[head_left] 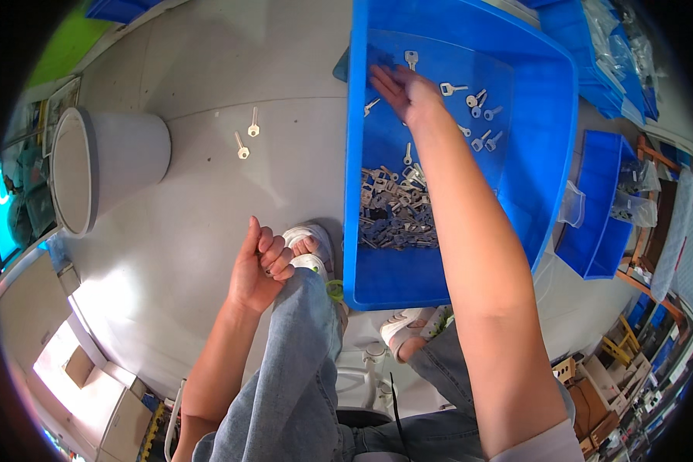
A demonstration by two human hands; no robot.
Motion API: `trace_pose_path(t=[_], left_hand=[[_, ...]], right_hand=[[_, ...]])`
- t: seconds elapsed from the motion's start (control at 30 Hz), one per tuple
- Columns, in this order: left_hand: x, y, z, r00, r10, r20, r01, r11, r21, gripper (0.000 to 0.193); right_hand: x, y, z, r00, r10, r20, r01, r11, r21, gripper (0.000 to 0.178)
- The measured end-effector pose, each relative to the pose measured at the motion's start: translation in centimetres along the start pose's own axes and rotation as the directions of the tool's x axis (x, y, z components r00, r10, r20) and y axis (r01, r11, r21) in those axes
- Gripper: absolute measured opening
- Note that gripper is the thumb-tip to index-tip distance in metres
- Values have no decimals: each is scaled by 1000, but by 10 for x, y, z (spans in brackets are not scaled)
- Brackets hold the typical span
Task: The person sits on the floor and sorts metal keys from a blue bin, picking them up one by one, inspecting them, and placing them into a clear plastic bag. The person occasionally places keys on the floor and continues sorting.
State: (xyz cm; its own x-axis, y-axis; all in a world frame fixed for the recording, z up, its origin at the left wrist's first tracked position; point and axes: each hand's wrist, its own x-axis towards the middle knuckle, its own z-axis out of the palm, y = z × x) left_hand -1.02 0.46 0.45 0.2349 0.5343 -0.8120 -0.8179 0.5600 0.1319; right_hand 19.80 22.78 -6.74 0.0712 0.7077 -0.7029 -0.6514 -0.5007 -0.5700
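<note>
My right hand [404,88] reaches over the far left part of a large blue bin [543,165], fingers stretched out and nothing visible in them. Loose metal keys [453,89] lie scattered on the bin's floor around that hand. Closer to me inside the bin is a heap of keys [396,208], partly covered by my right forearm. My left hand [262,266] is held above my left leg, outside the bin. Its fingers curl into the palm and its thumb points up; whatever they may hold is hidden.
Two keys [242,146] lie on the grey floor left of the bin. A grey-white waste basket [131,154] stands farther left. Blue trays [589,204] with clear plastic bags are at the right. My feet in light shoes [312,239] are by the bin's near edge.
</note>
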Motion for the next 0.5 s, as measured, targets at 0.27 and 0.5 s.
trace_pose_path(t=[0.27,0.5], left_hand=[[0,-5,-3,1000,-10,22,10,1000,-15,42],[-1,-6,-7,997,-31,64,34,998,-52,41]], right_hand=[[-85,25,-62,998,61,-9,-61,945,-321,33],[-134,49,-118,995,96,27,-39,626,-779,20]])
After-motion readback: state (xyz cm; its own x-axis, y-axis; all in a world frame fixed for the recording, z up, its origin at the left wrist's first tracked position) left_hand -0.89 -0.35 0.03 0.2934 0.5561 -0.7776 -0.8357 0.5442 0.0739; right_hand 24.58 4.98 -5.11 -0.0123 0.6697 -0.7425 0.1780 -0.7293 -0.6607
